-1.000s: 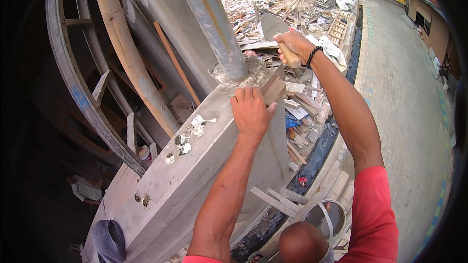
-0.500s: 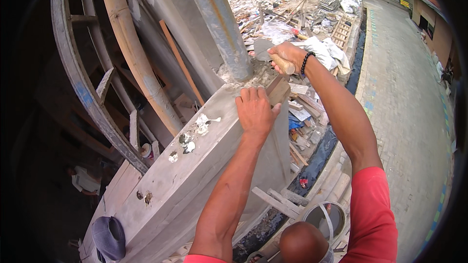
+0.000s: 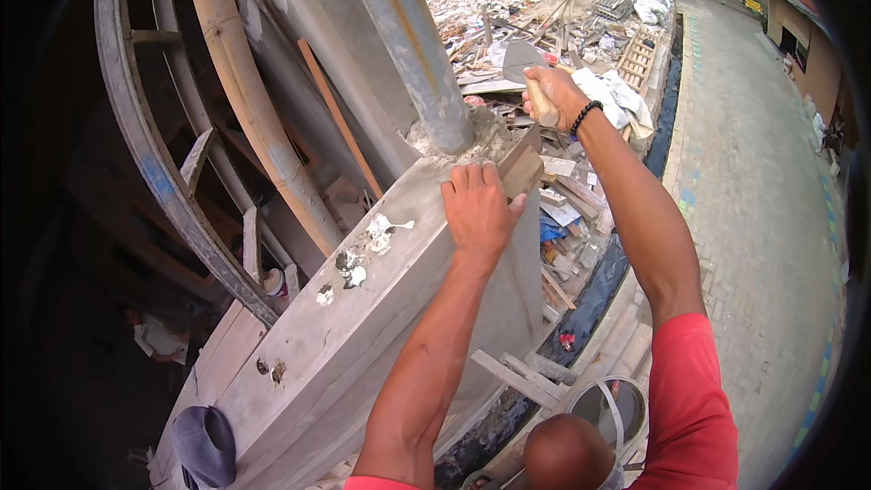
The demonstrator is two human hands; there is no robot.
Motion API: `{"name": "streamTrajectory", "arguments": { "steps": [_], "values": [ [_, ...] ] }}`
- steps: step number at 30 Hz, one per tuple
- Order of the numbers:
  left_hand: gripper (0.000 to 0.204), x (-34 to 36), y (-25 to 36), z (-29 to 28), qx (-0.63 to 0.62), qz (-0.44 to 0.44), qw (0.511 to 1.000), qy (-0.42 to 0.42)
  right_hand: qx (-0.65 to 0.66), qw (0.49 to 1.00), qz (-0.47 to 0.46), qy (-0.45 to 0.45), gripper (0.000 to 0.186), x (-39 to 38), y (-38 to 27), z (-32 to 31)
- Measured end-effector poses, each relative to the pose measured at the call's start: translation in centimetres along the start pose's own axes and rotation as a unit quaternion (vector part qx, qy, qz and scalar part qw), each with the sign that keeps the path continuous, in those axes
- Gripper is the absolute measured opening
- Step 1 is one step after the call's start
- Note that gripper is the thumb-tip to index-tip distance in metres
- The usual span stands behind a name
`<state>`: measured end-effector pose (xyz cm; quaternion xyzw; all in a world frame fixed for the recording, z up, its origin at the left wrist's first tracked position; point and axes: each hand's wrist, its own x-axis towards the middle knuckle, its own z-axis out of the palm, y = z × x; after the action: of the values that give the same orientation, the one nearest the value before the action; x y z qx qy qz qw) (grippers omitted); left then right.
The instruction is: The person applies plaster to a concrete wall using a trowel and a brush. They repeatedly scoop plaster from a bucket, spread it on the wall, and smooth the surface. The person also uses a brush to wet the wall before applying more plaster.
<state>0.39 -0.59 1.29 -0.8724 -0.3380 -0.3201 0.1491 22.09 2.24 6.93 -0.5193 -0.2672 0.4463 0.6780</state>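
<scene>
rubble mess (image 3: 508, 14) far back | left hand (image 3: 481, 213) draped on concrete wall (image 3: 318, 327), thumb apart | right hand (image 3: 558, 98) clamped on trowel (image 3: 523, 60)

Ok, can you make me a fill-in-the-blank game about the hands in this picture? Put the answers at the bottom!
1. The right hand grips a trowel by its wooden ____.
2. The left hand rests on the grey wall with its palm facing ____.
3. The beads of the bracelet are coloured ____.
4. The right sleeve is coloured ____.

Missing words: handle; down; black; red.
</scene>
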Motion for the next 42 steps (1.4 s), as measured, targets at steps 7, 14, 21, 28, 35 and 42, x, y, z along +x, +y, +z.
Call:
{"name": "streamTrajectory", "arguments": {
  "steps": [7, 14, 21, 28, 35, 42],
  "values": [
    [0.052, -0.1, -0.5, -0.2, 0.004, -0.002, 1.0, -0.006, -0.061, 0.996, 0.008, -0.06, 0.026, -1.6, -0.3, 2.5],
    [0.053, -0.1, -0.3, 0.0, 0.01, -0.01, 1.0, -0.018, -0.09, 0.978, 0.101, -0.157, 0.024, -1.7, 0.3, 1.5],
    [0.053, 0.1, 0.0, 0.0, 0.023, 0.002, 1.0, -0.017, -0.01, 1.0, -0.003, -0.001, 0.026, -1.0, 0.2, 1.4],
    [0.053, 0.0, -0.1, -0.1, 0.018, 0.002, 1.0, -0.024, 0.006, 0.999, -0.03, -0.015, 0.026, -1.1, 0.0, 0.6],
    [0.053, 0.0, -0.1, -0.2, 0.01, 0.007, 1.0, -0.017, -0.129, 0.99, -0.02, -0.061, 0.027, -2.1, 0.3, 1.8],
    [0.054, 0.0, -0.4, -0.1, 0.008, 0.0, 1.0, -0.016, -0.197, 0.976, 0.027, -0.089, 0.026, -3.4, 0.0, 2.4]
  ]
}}
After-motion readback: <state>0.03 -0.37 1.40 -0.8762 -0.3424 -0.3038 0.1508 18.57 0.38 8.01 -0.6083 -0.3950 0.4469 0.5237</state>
